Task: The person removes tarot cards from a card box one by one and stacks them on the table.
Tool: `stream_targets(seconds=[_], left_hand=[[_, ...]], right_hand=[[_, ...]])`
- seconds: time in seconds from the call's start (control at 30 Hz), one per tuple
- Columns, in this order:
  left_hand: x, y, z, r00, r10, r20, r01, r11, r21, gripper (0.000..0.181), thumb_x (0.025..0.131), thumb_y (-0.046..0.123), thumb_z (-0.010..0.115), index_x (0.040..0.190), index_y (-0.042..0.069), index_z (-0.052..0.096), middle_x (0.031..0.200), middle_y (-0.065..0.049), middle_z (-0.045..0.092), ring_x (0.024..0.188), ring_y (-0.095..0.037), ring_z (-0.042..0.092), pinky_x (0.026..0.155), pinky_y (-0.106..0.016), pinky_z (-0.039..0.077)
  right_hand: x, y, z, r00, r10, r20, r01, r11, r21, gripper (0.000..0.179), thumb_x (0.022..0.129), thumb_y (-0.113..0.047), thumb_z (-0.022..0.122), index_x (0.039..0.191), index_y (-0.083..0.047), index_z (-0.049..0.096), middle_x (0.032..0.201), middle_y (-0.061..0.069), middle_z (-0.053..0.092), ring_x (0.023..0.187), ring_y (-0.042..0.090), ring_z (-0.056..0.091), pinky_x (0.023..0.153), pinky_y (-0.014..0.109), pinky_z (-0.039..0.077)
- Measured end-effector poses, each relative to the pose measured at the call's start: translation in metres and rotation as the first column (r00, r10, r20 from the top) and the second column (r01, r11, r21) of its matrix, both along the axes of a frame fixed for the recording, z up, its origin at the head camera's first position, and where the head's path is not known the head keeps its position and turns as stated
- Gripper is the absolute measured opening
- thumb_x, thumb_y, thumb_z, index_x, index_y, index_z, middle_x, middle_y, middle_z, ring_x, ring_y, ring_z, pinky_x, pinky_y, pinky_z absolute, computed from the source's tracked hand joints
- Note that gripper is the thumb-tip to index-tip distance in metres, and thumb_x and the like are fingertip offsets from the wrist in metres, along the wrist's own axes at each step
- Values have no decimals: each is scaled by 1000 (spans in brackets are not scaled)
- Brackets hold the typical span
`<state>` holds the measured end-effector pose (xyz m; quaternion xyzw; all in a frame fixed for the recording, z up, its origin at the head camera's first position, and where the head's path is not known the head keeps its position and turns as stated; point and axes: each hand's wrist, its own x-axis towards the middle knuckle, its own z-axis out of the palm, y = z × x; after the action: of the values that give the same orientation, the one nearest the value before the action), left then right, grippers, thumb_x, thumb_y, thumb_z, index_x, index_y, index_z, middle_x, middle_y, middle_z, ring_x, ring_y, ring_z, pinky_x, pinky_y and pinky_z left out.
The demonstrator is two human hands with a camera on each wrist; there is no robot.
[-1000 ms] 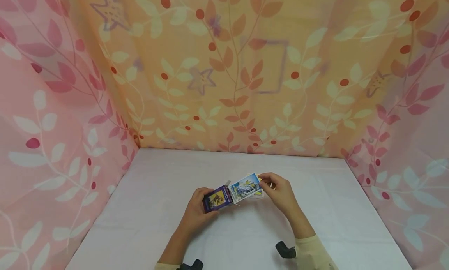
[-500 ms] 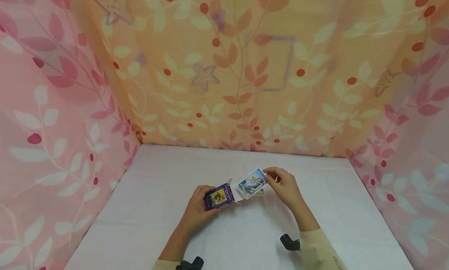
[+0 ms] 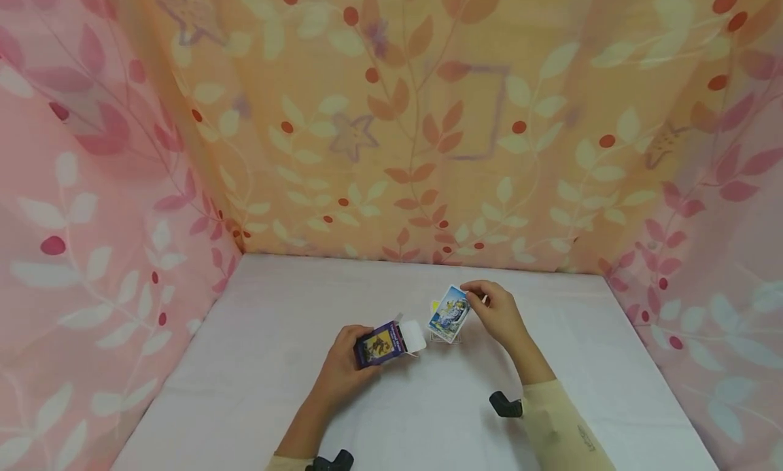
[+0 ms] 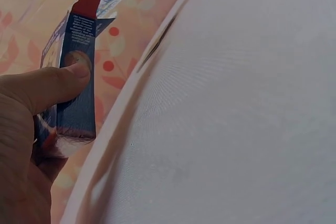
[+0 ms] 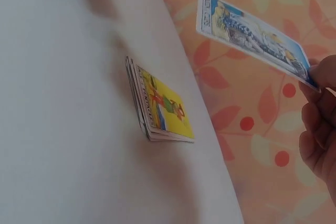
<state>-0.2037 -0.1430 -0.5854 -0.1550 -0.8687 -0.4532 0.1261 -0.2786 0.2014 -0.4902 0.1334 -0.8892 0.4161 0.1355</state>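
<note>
My left hand (image 3: 344,365) grips a dark purple card box (image 3: 380,346) with a yellow picture on its front. The box's white flap (image 3: 412,336) hangs open toward the right; in the left wrist view my thumb presses along the narrow side of the box (image 4: 79,93). Between thumb and fingertips my right hand (image 3: 498,313) pinches a tarot card (image 3: 449,315) with a blue picture by its upper corner. Below that card a small stack of cards (image 5: 165,106) lies on the white surface, a yellow card on top. In the head view the held card covers most of the stack.
A white cloth-covered table (image 3: 263,308) spreads under both hands. Pink patterned curtains (image 3: 110,240) stand at both sides and an orange one (image 3: 391,117) closes off the back. Black wrist mounts (image 3: 506,404) sit at both forearms.
The tarot card has come away from the box's mouth, moving right and up with my right hand, and now hangs over the stack. My left hand and the box have stayed nearly still.
</note>
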Motion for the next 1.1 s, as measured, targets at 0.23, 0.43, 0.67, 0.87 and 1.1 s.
stream_targets(seconds=[0.23,0.43,0.67,0.87,1.1], left_hand=[[-7,1,5,1000,4,16,-4,1000,6,78,72,20,95,138,26,54,137,8,53,128,-17,55,109,-49,47],[3,1,0,1000,0,21,-1,1000,9,78,72,22,94,139,27,54,137,7,53,127,-17,55,107,-48,49],[6,0,2,1000,17,9,-17,1000,2,78,71,23,95,138,27,54,136,7,54,126,-16,56,106,-49,50],[10,-3,0,999,25,34,-25,1000,16,77,69,19,96,135,24,56,134,6,55,126,-17,57,108,-48,48],[8,-4,0,1000,6,17,-6,1000,22,78,71,21,95,138,28,54,135,9,54,127,-16,55,108,-49,48]], right_hand=[[-20,4,0,996,-11,84,12,1000,-11,19,101,-15,63,117,-13,73,102,5,67,94,22,54,81,35,47],[-27,5,-11,994,7,112,-9,1000,17,19,100,-14,63,116,-13,74,103,5,68,94,22,54,81,36,47],[-37,-6,-25,984,59,170,-63,998,18,16,101,-17,63,114,-16,74,103,2,69,89,21,55,77,32,48],[-45,-11,-39,980,69,187,-77,997,32,15,101,-15,64,112,-16,74,102,1,69,89,20,55,79,34,46],[-57,-12,-51,972,76,223,-83,996,24,16,101,-14,62,112,-14,74,100,3,70,90,21,56,81,35,45]])
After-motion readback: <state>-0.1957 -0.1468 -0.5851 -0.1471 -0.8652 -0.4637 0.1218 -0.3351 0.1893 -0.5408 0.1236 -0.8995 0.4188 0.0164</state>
